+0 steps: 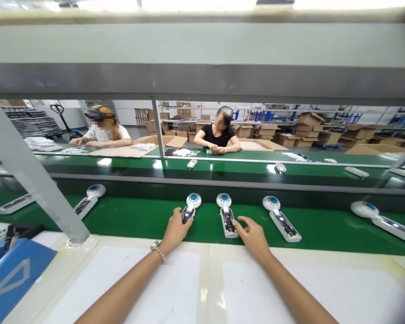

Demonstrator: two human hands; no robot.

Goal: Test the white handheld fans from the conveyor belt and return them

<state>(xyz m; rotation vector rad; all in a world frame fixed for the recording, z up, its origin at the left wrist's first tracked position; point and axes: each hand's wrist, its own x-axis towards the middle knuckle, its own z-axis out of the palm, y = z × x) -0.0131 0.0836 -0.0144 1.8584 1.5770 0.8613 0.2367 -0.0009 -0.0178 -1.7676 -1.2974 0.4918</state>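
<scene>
On the green conveyor belt (121, 220) lie several white handheld devices with round, blue-centred heads and open bodies showing dark circuitry. My left hand (176, 230) is closed around the body of one device (193, 200), its thumb and fingers on either side and its lower part hidden. Just right of it, a second device (227, 220) lies with its head pointing away from me. My right hand (254, 236) is beside that one, fingers apart, thumb at its right edge. Farther right rests a third device (283, 225), tilted and untouched.
More devices lie on the belt at far left (87, 200) and far right (388, 220). A slanted metal post (37, 171) and a blue bin (20, 274) stand at left. Across the line, two people (219, 135) work at a bench with white parts (185, 153). A wide beam crosses overhead.
</scene>
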